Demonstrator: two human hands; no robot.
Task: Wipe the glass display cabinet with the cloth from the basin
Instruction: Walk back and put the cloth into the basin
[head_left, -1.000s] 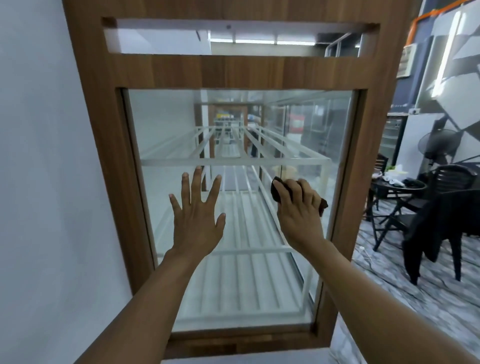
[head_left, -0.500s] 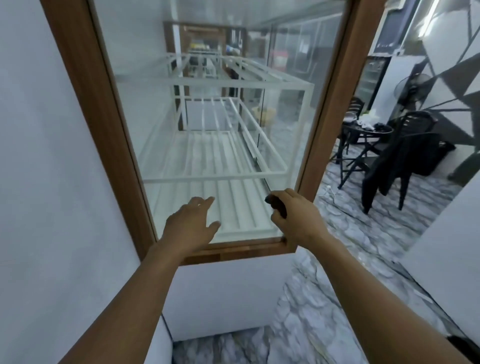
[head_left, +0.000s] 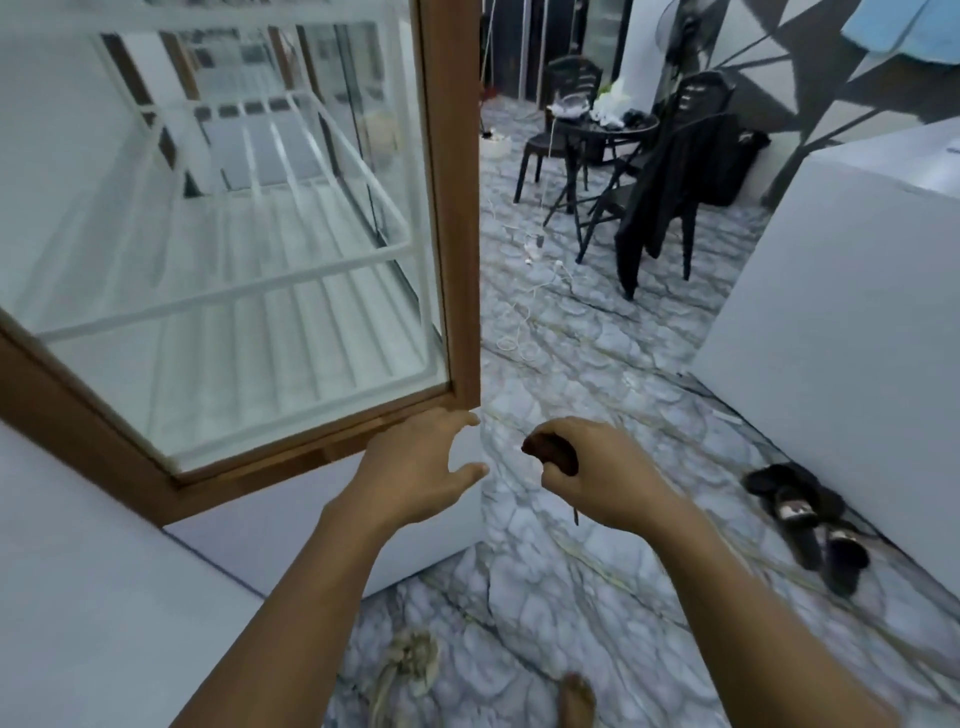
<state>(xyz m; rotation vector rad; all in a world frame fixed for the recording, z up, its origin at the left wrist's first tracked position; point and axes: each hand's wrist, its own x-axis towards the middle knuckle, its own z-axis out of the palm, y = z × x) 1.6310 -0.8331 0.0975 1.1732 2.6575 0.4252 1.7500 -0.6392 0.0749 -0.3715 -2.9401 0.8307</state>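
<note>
- The cloth (head_left: 553, 454) is gripped in the right hand (head_left: 597, 480), just off the cabinet's (head_left: 451, 208) lower corner.
- The left hand (head_left: 421, 467) is spread loosely, empty.
- The glass (head_left: 234, 270) is not touched; how much is wiped cannot be told.

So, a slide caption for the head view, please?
Right hand grips the cloth near the cabinet corner; left hand open.

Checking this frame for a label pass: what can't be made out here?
Head view only.
The cloth: mostly buried in the grip of the right hand, so its size is hidden.
The glass display cabinet: top and left side cut off by the picture edges.
The basin: not in view.
The left hand: contact with the cabinet's corner unclear, motion blur.
Things on the round table: too small, blurred.
</note>
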